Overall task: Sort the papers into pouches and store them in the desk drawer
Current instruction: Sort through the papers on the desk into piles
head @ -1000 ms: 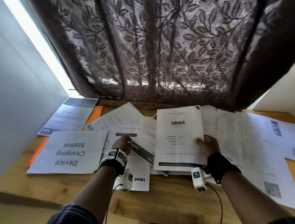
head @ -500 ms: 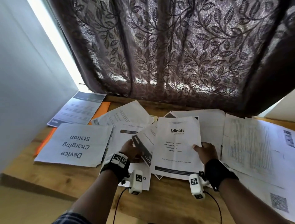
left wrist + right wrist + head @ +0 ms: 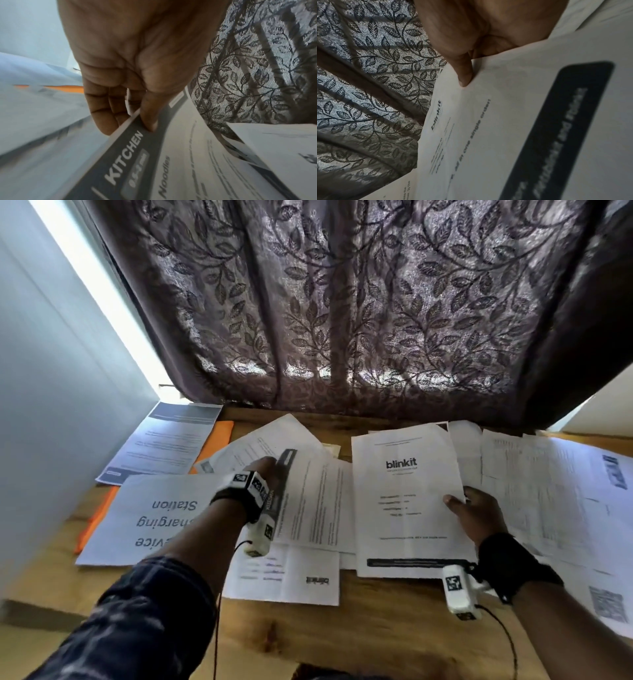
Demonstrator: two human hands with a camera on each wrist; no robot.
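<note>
I have a sheet in each hand, lifted clear of the pile so I can read the headings and decide which group each belongs to. My left hand (image 3: 263, 474) pinches the kitchen sheet (image 3: 315, 501) by its dark header strip, thumb on top and fingers curled underneath; holding it by that edge keeps the text facing me. My right hand (image 3: 476, 515) grips the blinkit sheet (image 3: 407, 501) at its 3 o'clock edge, thumb pressed on the face, fingers hidden behind it. The rest of the papers lie fanned over the desk (image 3: 359, 631): the charging station sign (image 3: 150, 518) at 9 o'clock, an orange pouch (image 3: 219, 436) partly buried at 10 o'clock. No drawer shows, so I judge the sorting has barely begun.
</note>
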